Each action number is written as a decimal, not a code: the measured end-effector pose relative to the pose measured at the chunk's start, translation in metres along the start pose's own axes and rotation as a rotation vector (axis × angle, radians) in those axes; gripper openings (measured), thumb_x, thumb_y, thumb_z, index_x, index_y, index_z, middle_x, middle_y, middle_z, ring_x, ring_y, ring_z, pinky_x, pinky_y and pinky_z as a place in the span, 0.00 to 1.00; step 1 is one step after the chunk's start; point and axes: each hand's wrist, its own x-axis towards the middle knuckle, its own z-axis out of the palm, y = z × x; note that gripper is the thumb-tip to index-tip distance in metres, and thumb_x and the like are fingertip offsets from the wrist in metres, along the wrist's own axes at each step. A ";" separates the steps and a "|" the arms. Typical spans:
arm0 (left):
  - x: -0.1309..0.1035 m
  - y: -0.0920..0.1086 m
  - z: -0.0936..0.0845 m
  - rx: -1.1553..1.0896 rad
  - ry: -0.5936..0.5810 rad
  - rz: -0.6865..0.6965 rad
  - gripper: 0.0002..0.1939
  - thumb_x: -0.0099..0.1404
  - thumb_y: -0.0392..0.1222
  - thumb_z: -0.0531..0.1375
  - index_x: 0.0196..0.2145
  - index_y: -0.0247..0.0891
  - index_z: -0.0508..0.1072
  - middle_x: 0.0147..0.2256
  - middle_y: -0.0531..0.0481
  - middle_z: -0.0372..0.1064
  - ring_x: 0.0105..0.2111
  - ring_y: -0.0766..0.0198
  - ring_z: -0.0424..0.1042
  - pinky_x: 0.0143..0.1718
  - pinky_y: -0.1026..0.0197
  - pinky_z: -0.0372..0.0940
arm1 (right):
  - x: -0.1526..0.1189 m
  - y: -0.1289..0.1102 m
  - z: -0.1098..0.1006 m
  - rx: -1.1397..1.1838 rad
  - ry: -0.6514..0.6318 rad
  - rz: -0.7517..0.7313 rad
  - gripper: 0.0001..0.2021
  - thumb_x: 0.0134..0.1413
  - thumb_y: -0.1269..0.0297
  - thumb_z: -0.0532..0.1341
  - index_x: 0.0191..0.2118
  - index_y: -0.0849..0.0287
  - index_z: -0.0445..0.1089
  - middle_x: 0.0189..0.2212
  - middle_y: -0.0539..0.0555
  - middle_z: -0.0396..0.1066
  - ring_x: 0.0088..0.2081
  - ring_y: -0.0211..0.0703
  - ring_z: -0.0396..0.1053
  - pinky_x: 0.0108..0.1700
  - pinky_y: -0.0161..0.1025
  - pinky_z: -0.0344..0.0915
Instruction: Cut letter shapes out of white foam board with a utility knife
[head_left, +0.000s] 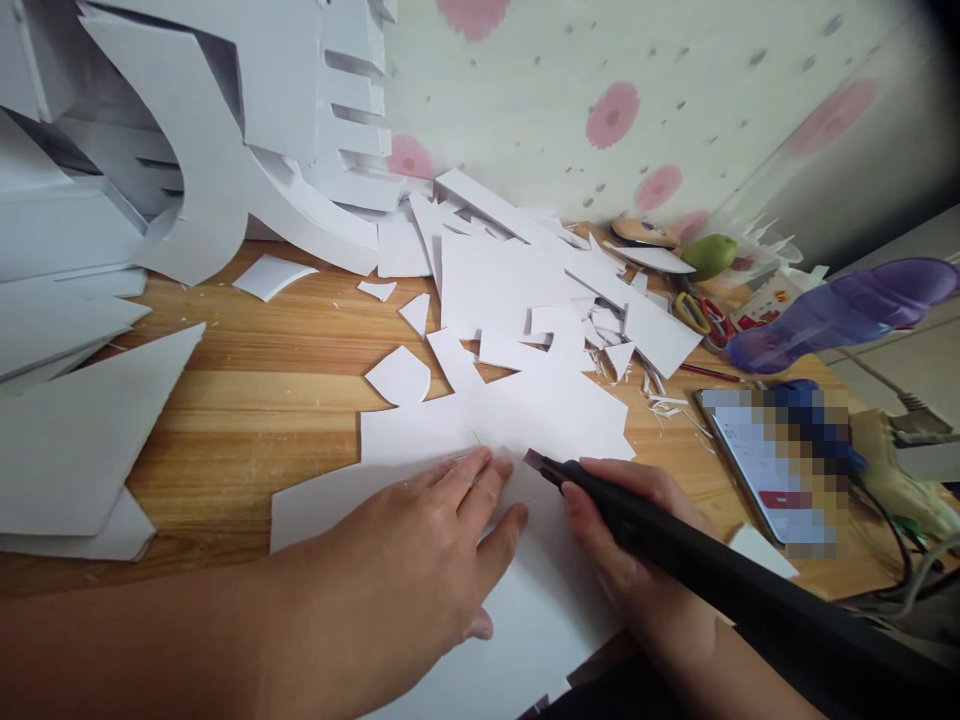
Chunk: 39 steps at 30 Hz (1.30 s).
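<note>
My left hand (457, 545) lies over a large white foam board sheet (555, 590), its fingers stretched out and pressing on the surface. A black utility knife (645, 510) is gripped in my right hand (600, 545), thumb and fingers wrapped round its front end. The blade (534, 458) points left, just right of my left fingertips and close to the board; whether it touches is unclear. Beyond my hands, another cut white piece (480, 410) lies partly against or under the sheet's far edge.
White offcuts (495, 280) pile up toward the wall. A tall white board construction (210, 150) stands back left, with stacked sheets (67, 450) before it. On the right are a phone (757, 470), a purple bottle (840, 310), scissors (705, 318) and a green fruit (709, 257).
</note>
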 end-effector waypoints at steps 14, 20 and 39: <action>-0.004 0.000 0.000 0.009 -0.032 0.024 0.39 0.61 0.64 0.60 0.58 0.31 0.66 0.63 0.26 0.54 0.63 0.42 0.57 0.58 0.46 0.59 | 0.001 -0.005 0.007 -0.001 0.020 -0.127 0.07 0.54 0.64 0.66 0.39 0.53 0.69 0.26 0.47 0.77 0.24 0.39 0.75 0.25 0.33 0.71; -0.005 0.002 0.000 -0.020 -0.038 -0.016 0.37 0.62 0.63 0.59 0.59 0.32 0.65 0.65 0.27 0.51 0.64 0.42 0.55 0.60 0.45 0.57 | 0.003 -0.004 0.004 -0.035 -0.021 -0.201 0.06 0.55 0.66 0.64 0.38 0.54 0.68 0.24 0.48 0.76 0.22 0.40 0.74 0.25 0.35 0.70; -0.002 0.001 -0.007 -0.060 -0.013 -0.057 0.36 0.58 0.64 0.63 0.56 0.37 0.68 0.61 0.33 0.60 0.60 0.45 0.62 0.58 0.48 0.59 | 0.001 -0.007 0.000 -0.044 -0.038 -0.241 0.06 0.55 0.69 0.62 0.38 0.52 0.66 0.20 0.45 0.71 0.18 0.38 0.69 0.22 0.35 0.66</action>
